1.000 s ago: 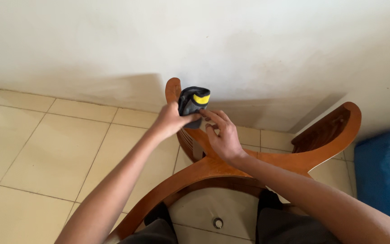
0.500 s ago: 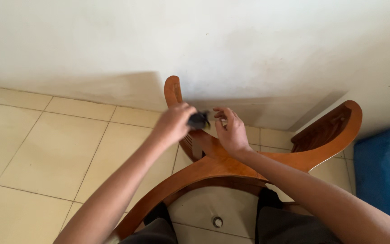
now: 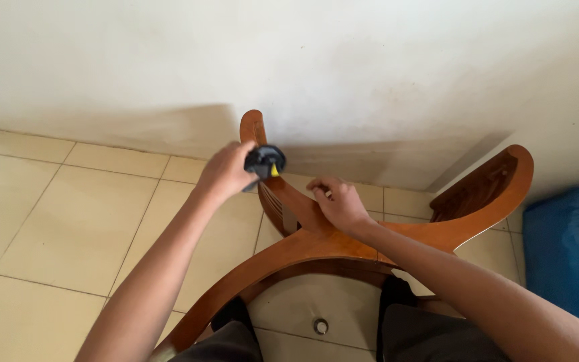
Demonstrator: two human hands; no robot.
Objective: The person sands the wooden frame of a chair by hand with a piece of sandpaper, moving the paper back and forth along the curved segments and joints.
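Head view, looking down past both forearms. Left hand (image 3: 226, 175) clenched in a grip around a small black tool with a yellow mark (image 3: 265, 161), held up off the wood, just left of the upper tip of a curved brown wooden frame (image 3: 316, 245). Tool head pointing right, toward the frame's narrow upright arm (image 3: 254, 127); contact between tool and wood not discernible. Right hand (image 3: 340, 203) resting on the frame near where the narrow arm joins the broad arc, fingers curled, fingertips (image 3: 317, 185) pressed down on the wood; something small and pale between the fingers, too small to identify, so grip of that hand on any object not determinable. Hands near each other, not touching. Frame spreading in a wide arc from lower left to a broad, darker-backed end at upper right (image 3: 497, 181), lying across dark-clothed knees (image 3: 236, 338) at the bottom edge. Pale tiled floor (image 3: 55, 221) beneath, with a small round drain fitting (image 3: 321, 326) between the knees. White wall (image 3: 370, 67) behind, lightly stained near its base. Blue object (image 3: 567, 248) at the right edge, on the floor, well apart from both hands.
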